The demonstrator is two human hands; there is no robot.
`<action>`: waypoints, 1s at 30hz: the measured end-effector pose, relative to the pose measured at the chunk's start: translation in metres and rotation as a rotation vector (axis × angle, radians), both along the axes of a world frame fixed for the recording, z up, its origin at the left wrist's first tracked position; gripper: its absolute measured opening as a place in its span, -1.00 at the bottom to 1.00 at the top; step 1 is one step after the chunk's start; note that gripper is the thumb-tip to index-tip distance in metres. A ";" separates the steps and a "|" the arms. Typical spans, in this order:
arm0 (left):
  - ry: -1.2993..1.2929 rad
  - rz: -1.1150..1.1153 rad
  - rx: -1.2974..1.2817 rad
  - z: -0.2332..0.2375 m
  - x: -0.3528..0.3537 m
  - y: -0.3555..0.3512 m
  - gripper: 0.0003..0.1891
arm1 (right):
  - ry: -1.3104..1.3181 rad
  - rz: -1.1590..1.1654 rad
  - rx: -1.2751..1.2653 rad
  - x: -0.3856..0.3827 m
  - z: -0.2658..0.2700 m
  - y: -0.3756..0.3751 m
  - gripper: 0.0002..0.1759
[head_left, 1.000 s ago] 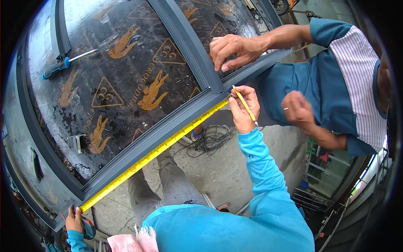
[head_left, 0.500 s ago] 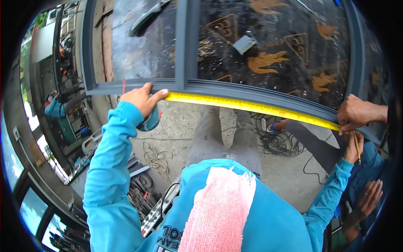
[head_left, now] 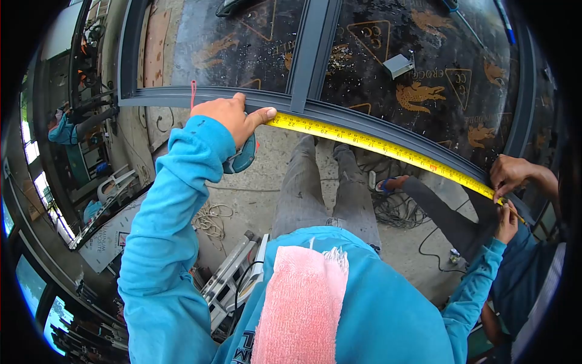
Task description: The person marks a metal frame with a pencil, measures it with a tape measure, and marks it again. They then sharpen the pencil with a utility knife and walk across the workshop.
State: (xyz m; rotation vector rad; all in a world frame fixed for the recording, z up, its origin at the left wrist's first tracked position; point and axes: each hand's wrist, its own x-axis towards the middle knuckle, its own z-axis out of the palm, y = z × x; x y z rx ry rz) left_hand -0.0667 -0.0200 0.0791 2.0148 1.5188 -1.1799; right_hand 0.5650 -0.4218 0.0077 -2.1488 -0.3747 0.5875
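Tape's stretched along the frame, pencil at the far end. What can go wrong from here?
The left hand pins the tape measure to the frame mostly by thumb; a slip would likely shift the reading.
The right hand, with the pencil, crowds a co-worker's hand; a bump may skew the mark.

1. A black plywood board (head_left: 424, 36), printed with gold crocodile marks, serves as the worktop and fills the view from 10 to 2 o'clock.
2. A grey frame (head_left: 312, 48) lies flat on the board. One rail follows the near edge from 10 toward 3 o'clock, and a bar crosses it at 12.
3. A small grey block (head_left: 399, 64) rests at 1 o'clock, right of that bar and apart from it.
4. Pale chips (head_left: 339, 57) are scattered just beside the bar.
5. A blue-handled tool (head_left: 505, 24) lies at 2 o'clock.
6. Below is a concrete floor (head_left: 273, 188). On it lie a rope coil (head_left: 212, 219) at 8 o'clock, tangled black cable (head_left: 397, 209) at 4 and a folded ladder (head_left: 233, 282) at 7.
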 end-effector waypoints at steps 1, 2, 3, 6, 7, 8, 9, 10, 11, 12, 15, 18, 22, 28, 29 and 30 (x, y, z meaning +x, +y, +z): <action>-0.001 0.000 0.002 0.000 0.000 0.000 -0.09 | 0.001 -0.010 0.004 -0.003 0.000 -0.001 -0.70; -0.002 0.000 0.005 0.001 0.000 0.000 -0.09 | -0.007 -0.012 0.016 -0.004 0.001 -0.001 -0.71; -0.003 -0.002 0.007 0.002 0.001 0.000 -0.09 | -0.015 -0.016 0.027 -0.009 0.002 0.002 -0.72; 0.014 0.005 -0.008 0.003 0.003 0.001 -0.10 | -0.040 0.036 0.045 -0.008 0.001 -0.001 -0.75; 0.014 -0.003 -0.002 0.003 0.003 0.001 -0.10 | -0.048 0.065 0.047 -0.005 0.000 -0.003 -0.76; 0.014 -0.012 0.005 0.002 0.002 0.000 -0.10 | -0.039 0.080 0.041 -0.003 0.000 -0.006 -0.77; 0.013 -0.021 0.011 0.002 0.002 0.000 -0.10 | -0.031 0.093 0.035 -0.003 0.001 -0.005 -0.78; 0.015 -0.019 0.007 0.002 0.002 0.000 -0.11 | -0.022 0.106 0.030 -0.003 0.002 -0.005 -0.80; 0.016 -0.019 0.004 0.002 0.003 0.000 -0.11 | -0.026 0.103 0.030 -0.004 0.003 -0.005 -0.80; 0.017 -0.016 0.002 0.002 0.003 0.001 -0.11 | -0.030 0.102 0.031 -0.007 0.004 -0.002 -0.81; 0.010 -0.037 0.003 0.002 0.003 0.001 -0.12 | -0.038 0.106 0.039 -0.010 0.004 0.003 -0.81; -0.005 -0.040 0.012 0.005 0.003 0.001 -0.13 | -0.071 0.122 0.028 -0.009 0.001 0.003 -0.81; -0.005 -0.016 -0.011 0.005 0.005 0.002 -0.14 | -0.124 0.179 -0.014 -0.005 0.003 -0.003 -0.79; -0.016 0.002 -0.009 0.009 0.003 0.003 -0.17 | -0.029 0.021 0.075 -0.039 0.012 0.017 -0.79; -0.022 0.040 -0.014 0.013 0.006 0.003 -0.16 | -0.060 -0.019 0.047 -0.045 0.015 0.023 -0.81; -0.067 -0.013 0.042 0.005 0.000 0.000 -0.19 | -0.076 -0.078 0.046 -0.054 0.019 0.030 -0.82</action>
